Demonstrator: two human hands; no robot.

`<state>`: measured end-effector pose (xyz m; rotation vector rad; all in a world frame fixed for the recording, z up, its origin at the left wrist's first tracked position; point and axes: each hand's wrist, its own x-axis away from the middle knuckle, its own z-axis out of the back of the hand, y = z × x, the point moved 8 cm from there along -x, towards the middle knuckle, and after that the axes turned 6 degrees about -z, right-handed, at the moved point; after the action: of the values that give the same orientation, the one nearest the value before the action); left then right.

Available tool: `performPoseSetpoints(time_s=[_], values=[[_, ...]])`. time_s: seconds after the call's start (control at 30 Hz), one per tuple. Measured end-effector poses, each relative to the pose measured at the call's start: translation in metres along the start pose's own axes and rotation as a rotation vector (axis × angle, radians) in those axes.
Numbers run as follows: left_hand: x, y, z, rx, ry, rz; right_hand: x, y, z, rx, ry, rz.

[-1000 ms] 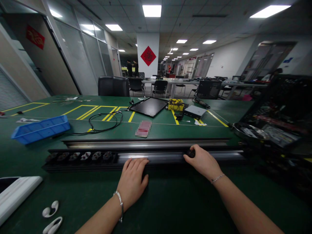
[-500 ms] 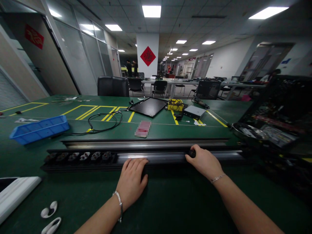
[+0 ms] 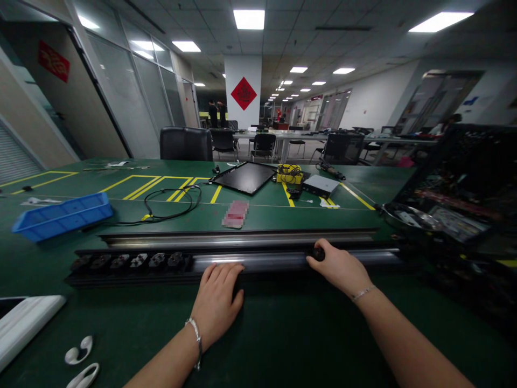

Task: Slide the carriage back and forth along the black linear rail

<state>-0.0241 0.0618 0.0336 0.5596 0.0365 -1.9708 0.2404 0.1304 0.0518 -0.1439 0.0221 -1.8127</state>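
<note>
Across the green table in front of me lies a long black metal channel (image 3: 266, 262) with a shiny inner face. Several dark socket-like modules (image 3: 138, 261) sit side by side in its left end. My left hand (image 3: 218, 293) rests on the channel's near edge, fingers stretched out flat, holding nothing. Over the channel's right part, my right hand (image 3: 337, 265) pinches a small dark round piece (image 3: 317, 253) between thumb and fingers; its exact kind is hard to make out. Just behind runs a second, similar metal channel (image 3: 242, 238), touched by neither hand.
A blue plastic bin (image 3: 62, 216) and a looped black cable (image 3: 173, 215) lie to the left. Farther back are a flat black panel (image 3: 244, 178), a yellow box with cords (image 3: 289, 173) and a grey box (image 3: 321, 186). White earbuds (image 3: 78, 350) lie near left; dark equipment (image 3: 456, 188) stands right.
The view has shifted slightly, so the things on the table sit a little farther left. Both hands keep nearly the same pose on the channel, the right still pinching the dark piece.
</note>
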Motion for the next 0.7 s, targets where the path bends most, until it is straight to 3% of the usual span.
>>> performPoseSetpoints(time_s=[0.7], values=[[0.0008,-0.0005,-0.0005,-0.008,0.005,-0.001,-0.0024,0.0033,-0.0021,-0.002,-0.024,0.000]])
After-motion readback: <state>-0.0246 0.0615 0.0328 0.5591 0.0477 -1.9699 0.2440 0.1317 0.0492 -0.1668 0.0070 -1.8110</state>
